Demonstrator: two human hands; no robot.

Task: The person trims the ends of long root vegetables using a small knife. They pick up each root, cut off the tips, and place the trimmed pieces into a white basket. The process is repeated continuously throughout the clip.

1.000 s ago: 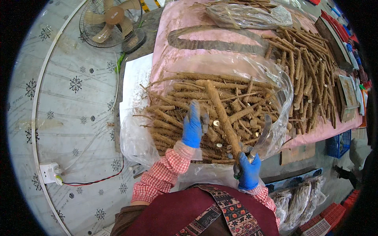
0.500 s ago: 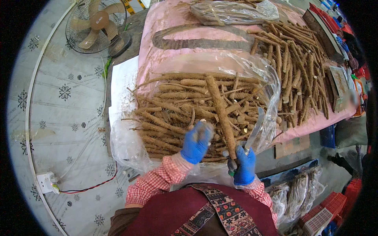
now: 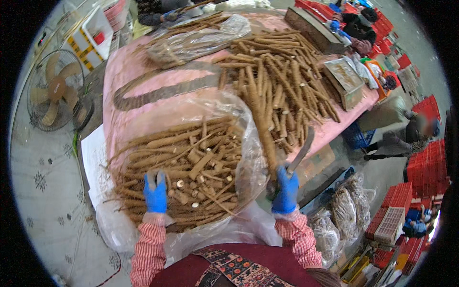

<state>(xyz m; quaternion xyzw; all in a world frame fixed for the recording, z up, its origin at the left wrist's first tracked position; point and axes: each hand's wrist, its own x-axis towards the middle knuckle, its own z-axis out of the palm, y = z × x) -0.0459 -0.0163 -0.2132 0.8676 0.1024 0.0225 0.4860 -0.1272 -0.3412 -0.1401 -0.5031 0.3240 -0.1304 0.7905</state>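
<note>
My right hand (image 3: 286, 193), in a blue glove, is closed around a curved knife (image 3: 302, 152), its blade pointing up and to the right. The same hand grips the lower end of a long brown yam-like root (image 3: 259, 124), which slants up and left over the plastic's edge. My left hand (image 3: 156, 195), also blue-gloved, is at the near left of a pile of hairy brown roots (image 3: 177, 160); its thumb and fingers are apart. Short cut pieces (image 3: 203, 165) with pale ends lie on that pile. Clear plastic sheeting (image 3: 253, 143) surrounds the pile.
More long roots (image 3: 282, 91) are heaped on the pink tabletop (image 3: 143, 79) at right. A plastic-wrapped bundle (image 3: 201, 40) lies at the far side, a wooden box (image 3: 345, 79) at right. A fan (image 3: 55, 91) stands left. Other people (image 3: 363, 28) are farther off.
My view has swung to the right. My left hand has moved left, away from the held root, to the pile's near left. The right hand still holds knife and root, now further right.
</note>
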